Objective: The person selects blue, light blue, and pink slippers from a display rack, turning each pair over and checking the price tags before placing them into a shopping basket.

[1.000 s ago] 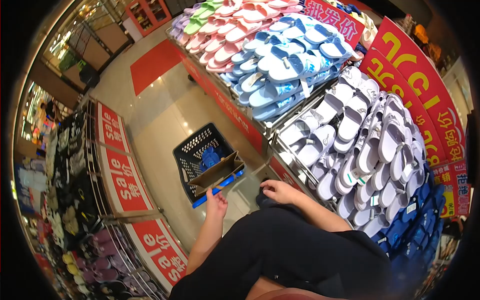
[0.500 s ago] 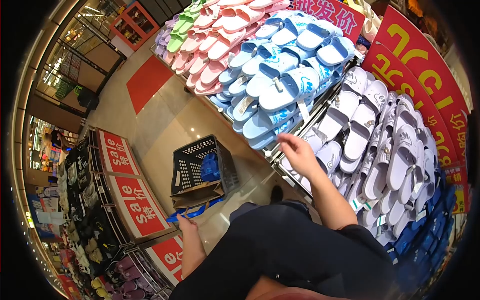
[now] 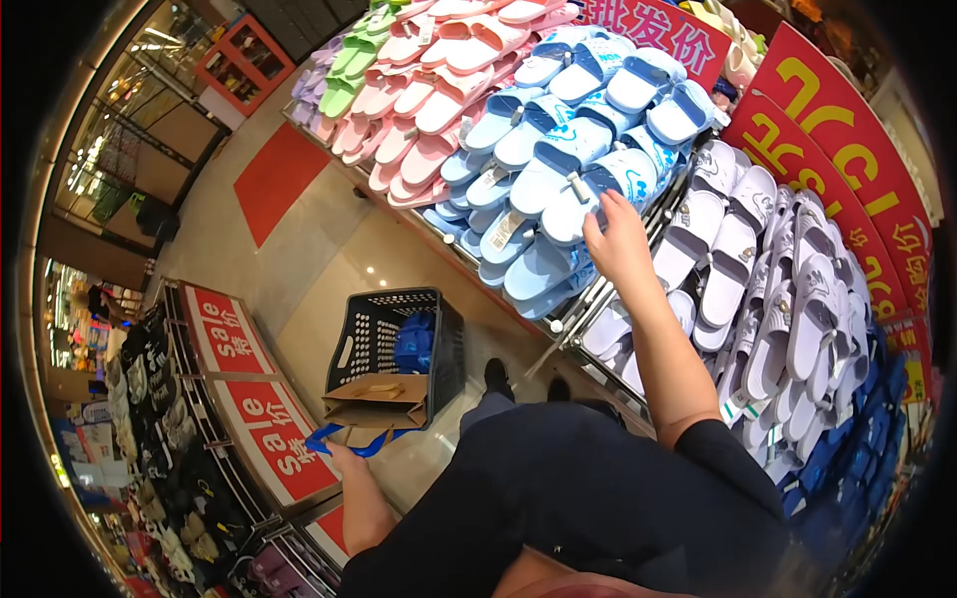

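My left hand [image 3: 346, 459] is closed around the blue handle [image 3: 374, 444] of a black shopping basket [image 3: 448, 344]. Inside the basket sit a brown paper bag [image 3: 371, 404] and a blue item [image 3: 414, 342]. My right hand [image 3: 620, 235] reaches out over the light blue slippers [image 3: 568, 149], its fingers extended and fingertips right at the front slipper in the pile. Just to the right of that forearm hang pale lilac slippers [image 3: 731, 244], several with tags.
Pink slippers [image 3: 439, 100] and green slippers [image 3: 356, 60] continue the rack to the left. Red price signs [image 3: 847, 149] stand behind it. On the left, a rack of dark shoes [image 3: 164, 429] carries red sale signs [image 3: 267, 429]. Tiled floor [image 3: 299, 269] runs between the racks.
My right hand has moved up and right, from the rack's front edge onto the light blue slippers. My left hand, still on the handle, and the basket sit slightly lower and further left in view.
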Available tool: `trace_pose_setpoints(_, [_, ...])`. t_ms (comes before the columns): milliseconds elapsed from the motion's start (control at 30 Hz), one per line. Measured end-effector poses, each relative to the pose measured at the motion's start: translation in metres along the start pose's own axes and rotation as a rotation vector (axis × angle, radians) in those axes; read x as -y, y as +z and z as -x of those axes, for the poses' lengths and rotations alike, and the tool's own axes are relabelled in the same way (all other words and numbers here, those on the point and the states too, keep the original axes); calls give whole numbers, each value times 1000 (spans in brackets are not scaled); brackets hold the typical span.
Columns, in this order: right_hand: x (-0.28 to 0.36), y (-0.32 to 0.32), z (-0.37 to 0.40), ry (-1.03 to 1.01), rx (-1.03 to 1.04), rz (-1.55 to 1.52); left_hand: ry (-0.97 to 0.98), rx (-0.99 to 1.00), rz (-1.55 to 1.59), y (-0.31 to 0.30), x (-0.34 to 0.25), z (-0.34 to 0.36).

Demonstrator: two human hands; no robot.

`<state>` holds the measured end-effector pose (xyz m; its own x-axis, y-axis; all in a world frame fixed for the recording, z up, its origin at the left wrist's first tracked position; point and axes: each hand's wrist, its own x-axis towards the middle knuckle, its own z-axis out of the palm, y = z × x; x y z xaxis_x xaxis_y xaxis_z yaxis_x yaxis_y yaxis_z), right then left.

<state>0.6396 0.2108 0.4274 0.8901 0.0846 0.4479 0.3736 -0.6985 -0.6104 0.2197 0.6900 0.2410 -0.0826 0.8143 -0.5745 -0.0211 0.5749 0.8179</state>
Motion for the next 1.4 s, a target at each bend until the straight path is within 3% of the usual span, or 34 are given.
trace_pose_setpoints(100, [16,8,-8,-123,-90,208,-21,-30,-74,2,-7,-27])
trace_pose_setpoints(167, [28,14,-15,-11,52,297,-7,-37,-110,4,-20,-38])
trace_pose_setpoints(367, [24,46,-47,134,-18,530,38,33,-134,22,-41,-67])
trace_pose_setpoints(567, [34,61,-71,428,-10,568,15,145,-114,42,-57,-89])
trace_pose_setpoints(1000, [26,76,-61,403,-133,674,71,213,-172,91,-47,-90])
trace_pose_setpoints(1167, [31,60,-86,499,-6,664,127,196,-193,110,-64,-49])
trace_pose_setpoints(1333, [31,63,-92,563,-19,595,152,135,-243,108,-59,-80])
trace_pose_setpoints(1400, [22,66,-85,468,-35,666,204,107,-363,103,-58,-100])
